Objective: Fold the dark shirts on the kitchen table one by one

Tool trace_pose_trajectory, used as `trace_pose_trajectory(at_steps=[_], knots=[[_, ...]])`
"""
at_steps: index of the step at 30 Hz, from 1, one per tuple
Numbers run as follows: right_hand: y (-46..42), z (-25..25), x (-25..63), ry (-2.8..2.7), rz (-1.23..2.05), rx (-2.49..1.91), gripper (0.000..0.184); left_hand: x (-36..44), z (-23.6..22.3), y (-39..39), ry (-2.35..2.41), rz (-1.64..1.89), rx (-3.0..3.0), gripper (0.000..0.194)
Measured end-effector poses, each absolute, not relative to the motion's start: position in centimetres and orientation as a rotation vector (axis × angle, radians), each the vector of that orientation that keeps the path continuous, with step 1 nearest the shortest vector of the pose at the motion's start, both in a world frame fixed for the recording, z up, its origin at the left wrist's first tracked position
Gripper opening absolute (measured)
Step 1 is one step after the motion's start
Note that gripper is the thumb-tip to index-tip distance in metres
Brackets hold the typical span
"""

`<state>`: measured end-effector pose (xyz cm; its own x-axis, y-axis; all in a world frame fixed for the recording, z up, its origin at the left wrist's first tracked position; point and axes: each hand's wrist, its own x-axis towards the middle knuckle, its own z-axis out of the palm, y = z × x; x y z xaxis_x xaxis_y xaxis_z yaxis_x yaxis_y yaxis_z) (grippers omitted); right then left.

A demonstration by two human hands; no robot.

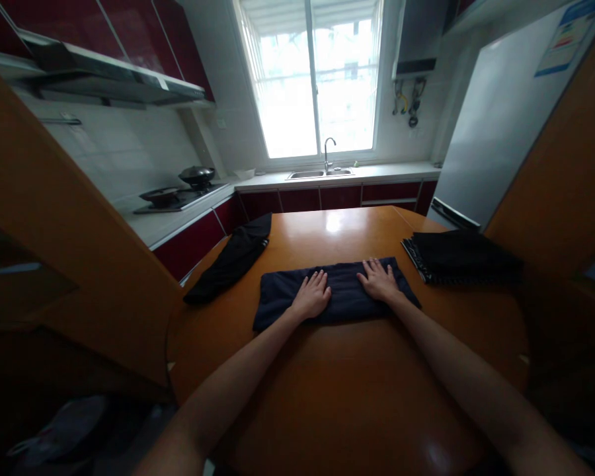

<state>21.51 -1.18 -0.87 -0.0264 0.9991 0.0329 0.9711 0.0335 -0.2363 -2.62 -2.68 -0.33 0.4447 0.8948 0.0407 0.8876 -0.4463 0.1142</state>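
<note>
A dark navy folded garment point(344, 291) lies as a flat, wide rectangle across the middle of the wooden table point(322, 377). My left hand point(311, 295) rests palm down on its left half, fingers stretched out. On the right half lies my right hand point(378, 279), also flat with the fingers spread. Neither hand grips the cloth. The garment's exact kind cannot be told from its folded shape. To the left a black garment point(233, 259) with small white stripes lies lengthwise near the table's edge. A stack of folded black cloth point(463, 256) sits at the right.
Beyond the table runs a counter with a sink point(322, 174) and faucet point(327, 153) under a window. A gas stove point(181, 198) with a wok point(197, 174) and a pan point(159, 196) stands at the left. The refrigerator point(506, 112) is at the right.
</note>
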Motion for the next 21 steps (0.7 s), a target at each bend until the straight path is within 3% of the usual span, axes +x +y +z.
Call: trace_pose_trajectory(at_steps=[7,13,21], knots=[[-1.4,0.2,21.8,-1.837,0.044,-2.039,0.064,-2.7,-0.4,-2.1,1.638,0.172,2.597,0.06],[-1.2,-0.5,13.7,-2.361,0.221,-1.531,0.059,-2.7,-0.6,-1.7,1.55,0.118,2.677,0.06],[0.9,-0.6,18.4,-2.223,0.262,-1.882,0.067,-2.8,-0.2,-1.8,1.572,0.175,2.62,0.06]])
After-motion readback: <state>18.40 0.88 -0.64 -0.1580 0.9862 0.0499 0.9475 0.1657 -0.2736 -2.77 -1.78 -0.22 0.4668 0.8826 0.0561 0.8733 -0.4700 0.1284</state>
